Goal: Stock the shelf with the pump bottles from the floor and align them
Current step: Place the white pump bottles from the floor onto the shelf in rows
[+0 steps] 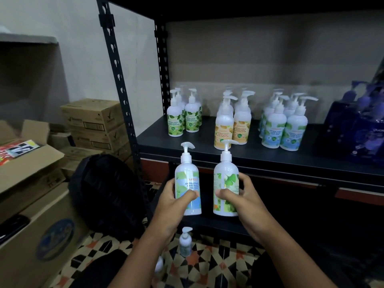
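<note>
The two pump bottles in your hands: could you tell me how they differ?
The left bottle shows its label front on, reading Cool Mint; the right bottle is turned, showing its label's edge. The left bottle's label fades green to blue; the right bottle's is leafy green without blue. Both are white, upright, nozzles pointing right.

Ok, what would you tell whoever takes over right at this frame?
Left hand grips a white pump bottle with a blue-green label; right hand grips a white pump bottle with a green leaf label, both upright in front of the black metal shelf.
Done: green-label bottles, yellow-label bottles and blue-green-label bottles stand grouped on it.
Left: shelve these two, fetch the small pump bottle from the patterned tile floor, align.
</note>
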